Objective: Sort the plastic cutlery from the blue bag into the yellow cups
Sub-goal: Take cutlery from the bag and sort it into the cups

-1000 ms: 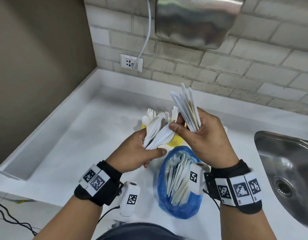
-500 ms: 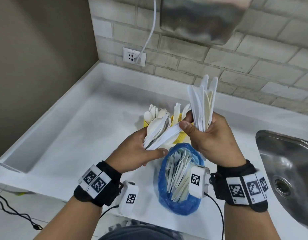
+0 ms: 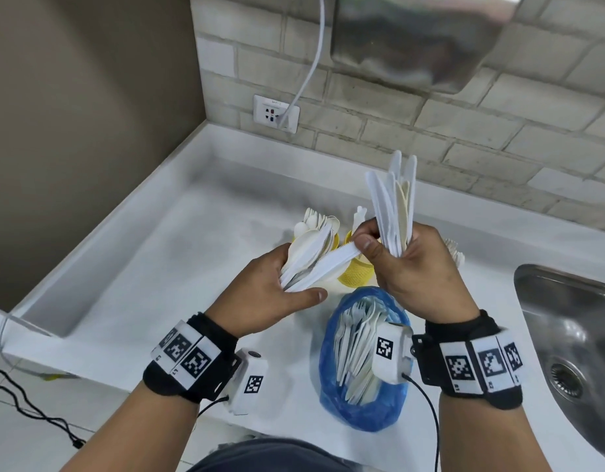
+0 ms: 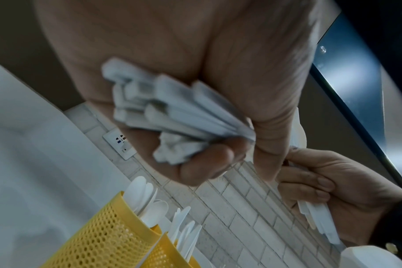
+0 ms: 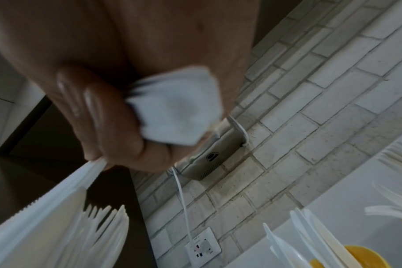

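2 hands (image 3: 331,267) grip cutlery bundles (image 3: 394,212); yellow cups (image 4: 99,241) and blue bag (image 3: 362,410) hold cutlery.

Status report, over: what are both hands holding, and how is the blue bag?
Left hand grips mixed cutlery bundle. Right hand grips knives, pinches one knife from the bundle. Blue bag still holds cutlery. Nothing blocks yellow cups.

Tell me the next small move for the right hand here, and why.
Probably draw the knife free of the left hand's mixed bunch and add it to the knives the right hand holds. Its thumb and forefinger already pinch that knife's tip, while the rest of its fingers hold an upright sheaf of knives. The yellow cups stand just behind.
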### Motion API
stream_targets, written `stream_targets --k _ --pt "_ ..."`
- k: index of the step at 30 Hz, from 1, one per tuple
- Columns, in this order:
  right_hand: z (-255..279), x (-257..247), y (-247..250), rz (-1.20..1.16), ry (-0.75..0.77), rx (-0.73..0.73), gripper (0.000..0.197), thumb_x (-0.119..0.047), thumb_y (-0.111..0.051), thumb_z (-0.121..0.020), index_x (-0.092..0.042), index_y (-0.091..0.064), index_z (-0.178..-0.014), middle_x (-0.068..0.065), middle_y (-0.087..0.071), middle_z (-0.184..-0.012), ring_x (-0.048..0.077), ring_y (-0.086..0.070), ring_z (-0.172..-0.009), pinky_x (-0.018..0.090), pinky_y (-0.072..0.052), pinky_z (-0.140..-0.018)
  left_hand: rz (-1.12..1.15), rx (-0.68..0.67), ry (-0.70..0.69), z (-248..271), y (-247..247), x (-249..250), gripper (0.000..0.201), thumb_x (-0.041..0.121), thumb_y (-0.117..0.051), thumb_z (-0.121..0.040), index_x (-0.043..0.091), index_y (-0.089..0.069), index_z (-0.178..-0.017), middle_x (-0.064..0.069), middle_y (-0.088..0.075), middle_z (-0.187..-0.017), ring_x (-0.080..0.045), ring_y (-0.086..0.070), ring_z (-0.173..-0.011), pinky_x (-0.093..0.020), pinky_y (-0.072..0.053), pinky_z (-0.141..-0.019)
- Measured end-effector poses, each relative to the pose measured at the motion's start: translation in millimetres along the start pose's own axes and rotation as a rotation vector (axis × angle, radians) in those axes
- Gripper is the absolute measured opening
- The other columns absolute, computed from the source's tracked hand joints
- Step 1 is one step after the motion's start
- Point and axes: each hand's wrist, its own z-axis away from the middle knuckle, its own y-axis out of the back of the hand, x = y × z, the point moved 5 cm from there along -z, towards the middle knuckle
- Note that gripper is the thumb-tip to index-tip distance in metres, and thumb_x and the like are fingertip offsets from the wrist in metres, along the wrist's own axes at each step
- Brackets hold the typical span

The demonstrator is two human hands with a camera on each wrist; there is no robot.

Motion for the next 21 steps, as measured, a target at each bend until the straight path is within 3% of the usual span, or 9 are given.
stream_targets --k 5,10,13,15,19,21 --pt "-2.0 5.0 10.8 -0.114 -0.03 0.109 0.013 -0.017 -0.066 -0.098 -0.016 -0.071 -0.086 -0.013 -0.053 -0.054 0.005 -0.045 -0.045 0.024 -0.036 -0.054 -0.027 -0.01 0.012 -0.1 2.8 -1.6 0.046 0.037 -0.082 -0.085 0.036 -0.058 -0.124 0.034 -0.061 -0.08 0.009 -0.057 -0.059 -0.007 -0.04 -0.052" --pt "1.6 4.8 8.0 -0.301 -0.08 0.177 0.015 -0.015 -0.065 -0.099 -0.009 -0.069 -0.086 0.001 -0.041 -0.047 0.017 -0.033 -0.037 0.025 -0.03 -0.044 -0.054 0.003 0.02 -1.5 2.6 -1.4 0.041 0.042 -0.08 -0.085 0.033 -0.06 -0.119 0.021 -0.063 -0.081 0.004 -0.055 -0.057 -0.013 -0.04 -0.054" --pt "4.0 6.1 -1.0 -0.396 -0.115 0.15 0.019 -0.022 -0.072 -0.091 -0.006 -0.069 -0.081 0.003 -0.04 -0.046 0.018 -0.033 -0.036 0.024 -0.03 -0.044 -0.048 0.01 0.002 -1.3 0.0 1.1 0.042 0.041 -0.08 -0.085 0.036 -0.061 -0.123 0.016 -0.07 -0.098 0.001 -0.064 -0.078 -0.02 -0.049 -0.068" --pt "5.0 7.2 -8.5 -0.422 -0.138 0.128 0.025 -0.023 -0.075 -0.088 -0.006 -0.065 -0.073 0.004 -0.039 -0.043 0.019 -0.032 -0.034 0.025 -0.03 -0.046 -0.03 0.019 -0.013 -1.0 -0.8 3.3 0.044 0.038 -0.08 -0.085 0.038 -0.061 -0.125 0.017 -0.072 -0.104 0.0 -0.066 -0.09 -0.018 -0.051 -0.076" --pt "4.6 6.4 -16.4 -0.507 -0.154 0.108 0.025 -0.012 -0.071 -0.093 -0.005 -0.06 -0.072 0.005 -0.035 -0.041 0.018 -0.029 -0.032 0.024 -0.026 -0.043 -0.009 0.019 -0.028 -1.9 -2.1 5.9 0.047 0.035 -0.08 -0.086 0.038 -0.06 -0.128 0.018 -0.072 -0.109 -0.001 -0.068 -0.097 -0.021 -0.053 -0.084" --pt "3.5 5.0 -16.3 -0.554 -0.141 0.108 0.026 -0.01 -0.066 -0.097 -0.006 -0.06 -0.072 0.005 -0.034 -0.039 0.017 -0.028 -0.031 0.022 -0.027 -0.043 -0.035 0.026 -0.037 -1.6 -1.8 7.6 0.047 0.037 -0.08 -0.085 0.037 -0.06 -0.128 0.018 -0.072 -0.108 0.001 -0.067 -0.095 -0.017 -0.051 -0.082"
